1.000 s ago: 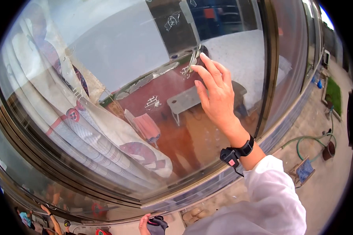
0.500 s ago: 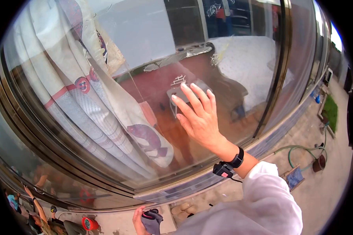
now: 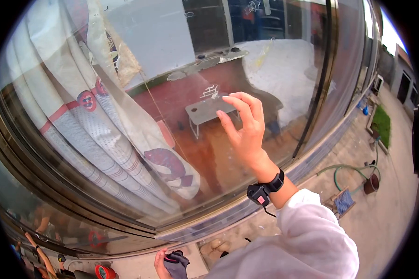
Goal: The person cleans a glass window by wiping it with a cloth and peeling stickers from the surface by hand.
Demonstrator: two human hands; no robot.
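Observation:
My right hand (image 3: 246,123) is raised in front of the large window pane (image 3: 209,172). Its fingers are curved and the thumb stands apart, with nothing visible between them. A black strap with a small box (image 3: 265,188) circles that wrist. Whether the fingertips touch the glass I cannot tell. White line marks (image 3: 209,91) appear on or behind the pane near the fingertips. Low in the view, my left hand (image 3: 160,264) grips a dark grey cloth (image 3: 177,264) with a pinkish edge. The left palm is mostly out of sight.
Behind the glass hang a patterned curtain (image 3: 102,125) and a small folding table (image 3: 207,110). Along the right lie a green hose (image 3: 337,173) and a brown bucket (image 3: 371,184). At lower left are a red bucket (image 3: 104,272) and another person's arm (image 3: 41,253).
My right hand has curled its spread fingers and turned more sideways, its thumb now well apart from them. The whole view has shifted slightly. My left hand still holds the cloth.

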